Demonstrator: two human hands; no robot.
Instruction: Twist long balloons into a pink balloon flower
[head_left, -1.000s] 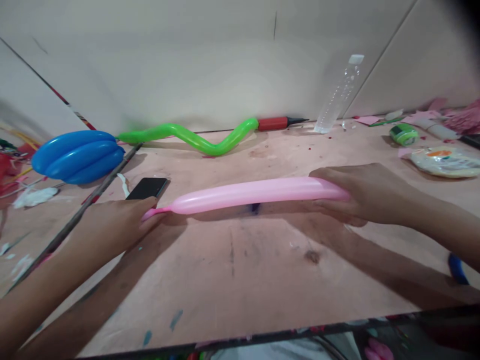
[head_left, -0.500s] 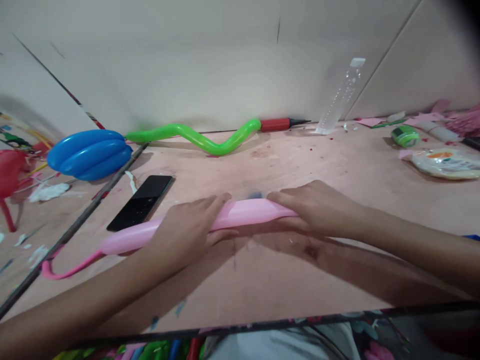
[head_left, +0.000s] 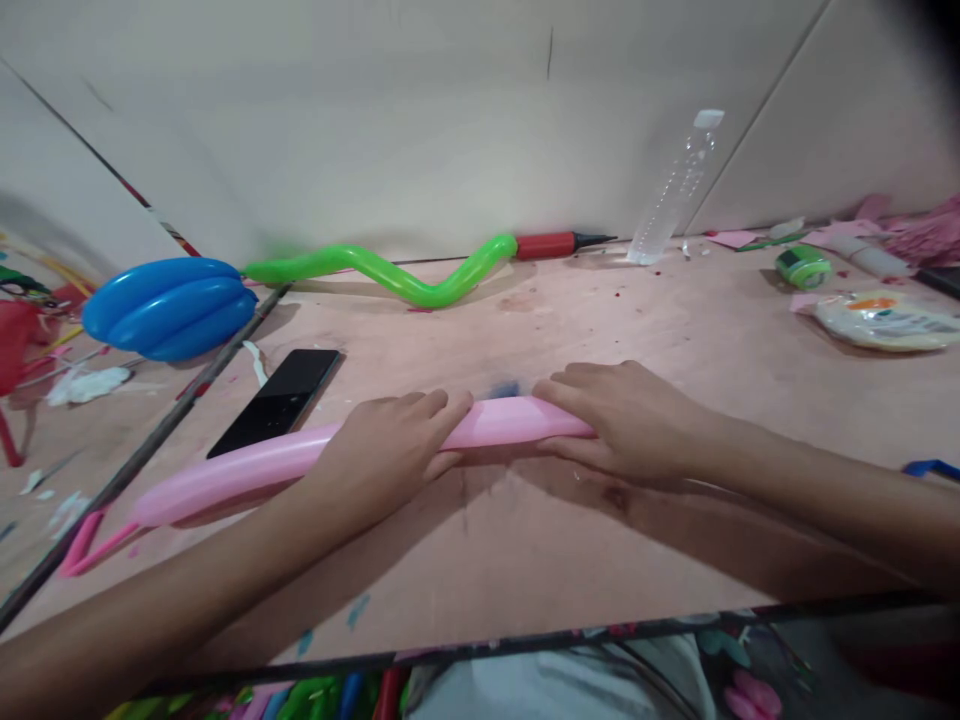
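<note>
**Operator:** Gripping the long pink inflated modelling balloon with both hands at once. Where does it lie, and is the hold correct?

**Technician:** It lies across the pale wooden surface. The left hand is curled over its middle, fingers wrapped across the top. The right hand is closed over the end beside it, fingers pointing toward the left hand. A short stretch of balloon shows between the two grips. The uninflated tail trails well outward of the left fingers.

**Operator:** What makes this step go well?

**Technician:** In my judgement, press evenly with the flats of the fingers, not the nails. Keep the exposed stretch short so the air cannot shift freely. Leave the slack tail unpinched; it takes up displaced air.

**Operator:** Any obstructions?

**Technician:** A flat black smartphone lies just beyond the left fingers. Keep the balloon off its edges.
</note>
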